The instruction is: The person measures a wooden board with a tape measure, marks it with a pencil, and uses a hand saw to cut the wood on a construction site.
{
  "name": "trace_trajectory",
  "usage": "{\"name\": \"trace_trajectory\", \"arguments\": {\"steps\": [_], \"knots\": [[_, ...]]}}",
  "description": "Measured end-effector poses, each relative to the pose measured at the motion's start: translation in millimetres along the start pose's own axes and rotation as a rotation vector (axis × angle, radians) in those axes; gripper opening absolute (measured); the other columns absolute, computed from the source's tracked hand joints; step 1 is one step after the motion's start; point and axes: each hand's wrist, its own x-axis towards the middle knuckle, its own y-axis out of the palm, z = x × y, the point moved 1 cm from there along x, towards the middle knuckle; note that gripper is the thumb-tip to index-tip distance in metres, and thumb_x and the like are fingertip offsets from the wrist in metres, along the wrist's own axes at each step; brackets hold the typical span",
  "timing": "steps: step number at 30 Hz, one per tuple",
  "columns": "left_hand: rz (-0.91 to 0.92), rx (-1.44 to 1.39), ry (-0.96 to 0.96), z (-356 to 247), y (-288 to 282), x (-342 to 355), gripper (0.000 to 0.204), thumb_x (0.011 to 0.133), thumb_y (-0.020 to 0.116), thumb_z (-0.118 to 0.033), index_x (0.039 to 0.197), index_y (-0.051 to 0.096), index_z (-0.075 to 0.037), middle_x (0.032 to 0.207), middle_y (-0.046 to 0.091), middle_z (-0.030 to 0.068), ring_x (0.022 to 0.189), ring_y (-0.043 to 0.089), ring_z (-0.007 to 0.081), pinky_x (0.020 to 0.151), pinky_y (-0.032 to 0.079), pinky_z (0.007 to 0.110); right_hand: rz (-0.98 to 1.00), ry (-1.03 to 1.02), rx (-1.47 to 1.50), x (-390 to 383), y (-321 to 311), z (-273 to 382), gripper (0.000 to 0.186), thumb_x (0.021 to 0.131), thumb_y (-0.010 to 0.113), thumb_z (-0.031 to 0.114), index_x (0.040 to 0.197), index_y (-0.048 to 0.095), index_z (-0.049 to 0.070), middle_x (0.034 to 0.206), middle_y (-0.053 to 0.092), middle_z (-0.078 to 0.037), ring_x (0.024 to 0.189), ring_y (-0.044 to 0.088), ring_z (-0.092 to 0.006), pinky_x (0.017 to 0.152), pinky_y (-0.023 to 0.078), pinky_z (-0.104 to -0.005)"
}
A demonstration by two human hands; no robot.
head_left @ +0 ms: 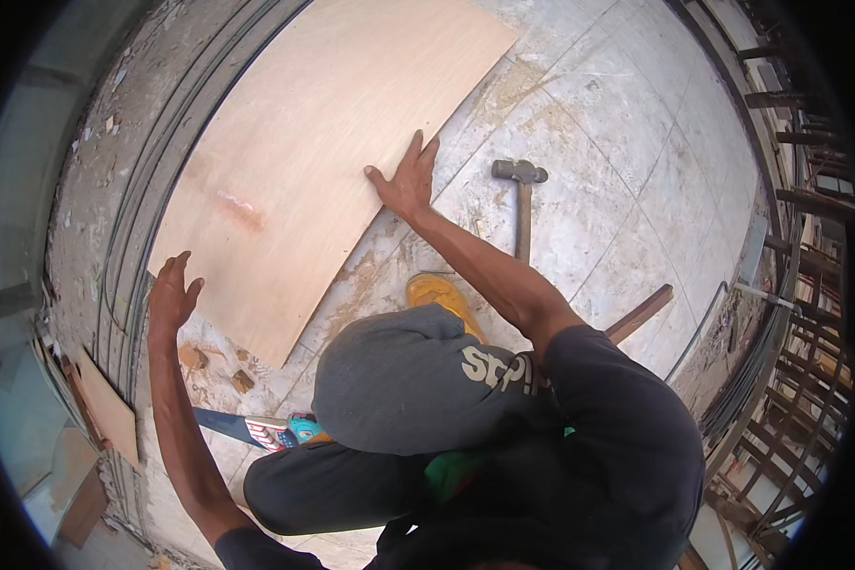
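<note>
A large sheet of light plywood (pixel 285 152) lies at a slant on the tiled floor in front of me, with a reddish smear on its face. My left hand (pixel 172 293) is at the sheet's near left corner, fingers apart. Whether it touches the edge I cannot tell. On the sheet's right edge rests my right hand (pixel 409 180), thumb on the face and fingers spread. To the right of that hand a ball-peen hammer (pixel 520 173) with a wooden handle lies on the floor. Beside my left forearm is a handsaw (pixel 256 429) with a teal handle, partly hidden by my knee.
My yellow shoe (pixel 442 299) is near the sheet's right edge. A wooden strip (pixel 641 313) lies right of my arm. Small wood scraps (pixel 242 381) lie near the sheet's near corner. Cables (pixel 147 180) run along the left. Metal racks (pixel 807 380) stand at the right.
</note>
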Motion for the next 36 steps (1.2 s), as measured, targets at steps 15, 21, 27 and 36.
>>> {"name": "trace_trajectory", "arguments": {"steps": [15, 21, 27, 36], "knots": [[0.16, -0.115, 0.208, 43, 60, 70, 0.047, 0.087, 0.067, -0.01, 0.131, 0.052, -0.001, 0.121, 0.056, 0.0196, 0.11, 0.057, 0.0372, 0.092, 0.049, 0.043, -0.408, 0.262, -0.559, -245, -248, -221, 0.063, 0.086, 0.069, 0.026, 0.133, 0.041, -0.003, 0.134, 0.044, -0.028, 0.124, 0.043, -0.0435, 0.103, 0.037, -0.0494], [0.161, -0.162, 0.165, 54, 63, 89, 0.029, 0.084, 0.07, -0.011, 0.108, 0.059, 0.0, 0.1, 0.061, 0.0171, 0.089, 0.063, 0.032, 0.077, 0.052, 0.04, -0.384, 1.46, -0.546, -337, -287, -343, 0.095, 0.077, 0.067, 0.067, 0.12, 0.046, -0.015, 0.123, 0.054, -0.033, 0.115, 0.055, -0.0467, 0.095, 0.047, -0.0526], [-0.163, -0.056, -0.227, 78, 67, 64, 0.052, 0.084, 0.069, -0.033, 0.121, 0.054, -0.001, 0.117, 0.06, 0.0221, 0.108, 0.06, 0.0391, 0.089, 0.05, 0.047, -0.714, 1.187, -0.237, -329, -285, -349, 0.08, 0.087, 0.063, 0.057, 0.112, 0.049, -0.017, 0.103, 0.062, -0.032, 0.094, 0.065, -0.0454, 0.081, 0.055, -0.0506], [-0.161, -0.614, -1.013, 128, 151, -28, 0.079, 0.084, 0.068, -0.05, 0.121, 0.047, 0.016, 0.121, 0.056, 0.0322, 0.115, 0.058, 0.0391, 0.097, 0.046, 0.049, -0.437, 0.23, 0.074, -201, -234, -187, 0.05, 0.092, 0.067, 0.039, 0.112, 0.049, -0.003, 0.091, 0.055, -0.011, 0.083, 0.054, -0.0219, 0.074, 0.048, -0.036]]}}
